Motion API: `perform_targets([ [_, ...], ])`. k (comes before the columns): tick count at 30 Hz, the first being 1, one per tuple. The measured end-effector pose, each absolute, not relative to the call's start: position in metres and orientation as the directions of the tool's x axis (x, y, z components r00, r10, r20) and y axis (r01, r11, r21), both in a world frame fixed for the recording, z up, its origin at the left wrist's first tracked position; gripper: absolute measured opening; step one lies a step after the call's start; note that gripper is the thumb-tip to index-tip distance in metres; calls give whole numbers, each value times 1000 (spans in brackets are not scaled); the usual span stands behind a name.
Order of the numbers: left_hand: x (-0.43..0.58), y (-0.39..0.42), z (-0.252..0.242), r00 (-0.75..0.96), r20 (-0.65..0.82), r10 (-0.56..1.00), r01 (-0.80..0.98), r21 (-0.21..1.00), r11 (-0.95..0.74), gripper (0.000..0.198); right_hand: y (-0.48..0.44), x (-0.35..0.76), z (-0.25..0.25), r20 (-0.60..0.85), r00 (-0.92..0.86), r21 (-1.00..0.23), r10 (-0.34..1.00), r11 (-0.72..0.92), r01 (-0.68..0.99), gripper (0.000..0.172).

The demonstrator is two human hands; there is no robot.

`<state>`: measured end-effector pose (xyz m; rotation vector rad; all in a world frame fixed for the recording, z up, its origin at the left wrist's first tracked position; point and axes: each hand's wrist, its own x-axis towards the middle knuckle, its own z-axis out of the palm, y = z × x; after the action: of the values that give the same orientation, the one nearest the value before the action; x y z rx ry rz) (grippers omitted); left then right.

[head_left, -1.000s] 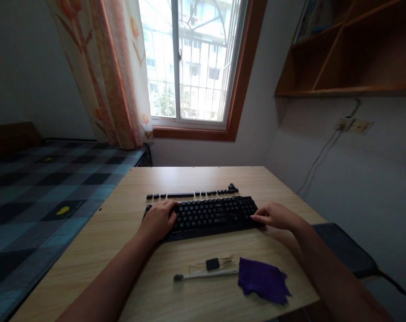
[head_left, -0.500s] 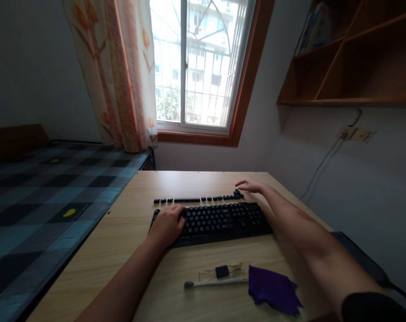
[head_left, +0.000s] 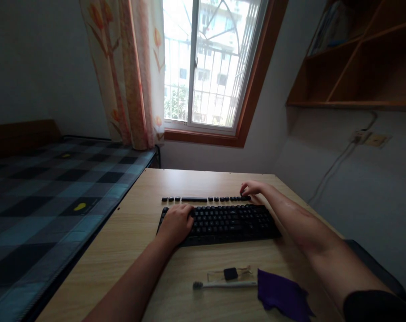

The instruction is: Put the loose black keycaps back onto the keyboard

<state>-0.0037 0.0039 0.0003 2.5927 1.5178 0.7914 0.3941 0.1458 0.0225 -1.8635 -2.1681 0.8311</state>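
A black keyboard (head_left: 223, 221) lies across the wooden table. My left hand (head_left: 176, 222) rests over its left end, the fingers bent together on the keys near the far edge and the thumb beside them; the fingertips are partly hidden. Beyond the keyboard runs a row of loose black keycaps (head_left: 216, 199), among them a long space bar (head_left: 194, 199). At the right end of that row is my right hand (head_left: 251, 188), its fingers pinched down on a small dark keycap (head_left: 243, 195), which they partly cover.
In front of the keyboard lie a toothbrush (head_left: 226, 284), a wire keycap puller (head_left: 231, 273) with a dark middle, and a purple cloth (head_left: 283, 293). A bed (head_left: 89, 188) stands along the table's left side. Shelves (head_left: 350, 67) hang on the right wall.
My right hand has come down, and its fingers have closed at the row's right end. My left hand keeps its place on the keyboard. The whole view has shifted slightly.
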Motion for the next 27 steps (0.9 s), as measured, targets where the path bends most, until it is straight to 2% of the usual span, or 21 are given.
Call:
perform_targets([
  [3, -4, 4, 0, 395, 417, 818, 803, 276, -529, 27, 152, 394, 16, -178, -196, -561, 964, 65, 825, 24],
  [6, -4, 4, 0, 393, 428, 814, 801, 276, -531, 27, 152, 399, 16, -103, -158, -666, 982, 49, 744, 28],
  [10, -4, 5, 2, 402, 421, 813, 802, 266, -534, 28, 143, 420, 24, -45, -75, -829, 996, 5, 560, 39],
  [14, -3, 9, 4, 411, 405, 817, 816, 237, -527, 31, 126, 446, 33, -39, 2, -945, 999, -38, 326, 37],
  [20, -3, 12, 4, 417, 411, 811, 815, 227, -534, 35, 97, 468, 41, -49, 64, -998, 997, -52, 41, 27],
  [27, -3, 15, 6, 424, 404, 810, 818, 212, -534, 38, 61, 496, 24, -28, 146, -976, 989, 5, -218, 24],
])
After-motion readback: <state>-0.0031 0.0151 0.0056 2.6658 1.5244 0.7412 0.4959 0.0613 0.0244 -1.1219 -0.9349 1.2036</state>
